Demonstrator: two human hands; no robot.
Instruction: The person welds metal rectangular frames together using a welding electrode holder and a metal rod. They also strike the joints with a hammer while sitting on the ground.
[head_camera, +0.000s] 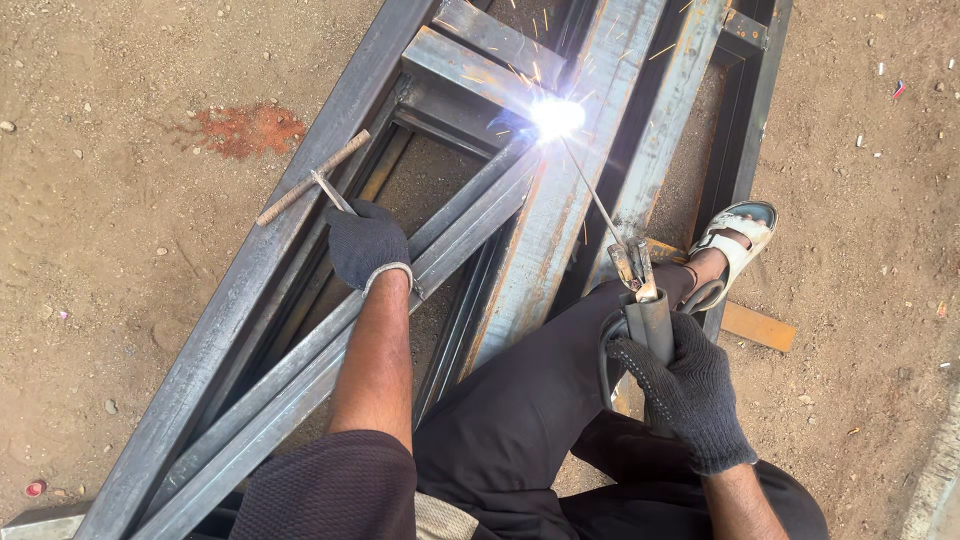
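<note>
My right hand, in a dark knit glove, grips a black electrode holder. Its thin welding rod runs up and left to a bright white arc on a joint of the grey steel frame, throwing sparks. My left hand, also gloved, rests on a steel tube of the frame and holds a chipping hammer with a rusty rod head. My dark trousers and a foot in a white sandal are beside the frame.
Long rectangular steel tubes lie stacked diagonally on sandy ground. A red-orange stain marks the dirt at upper left. A small flat wooden piece lies near the sandal. Pebbles are scattered around.
</note>
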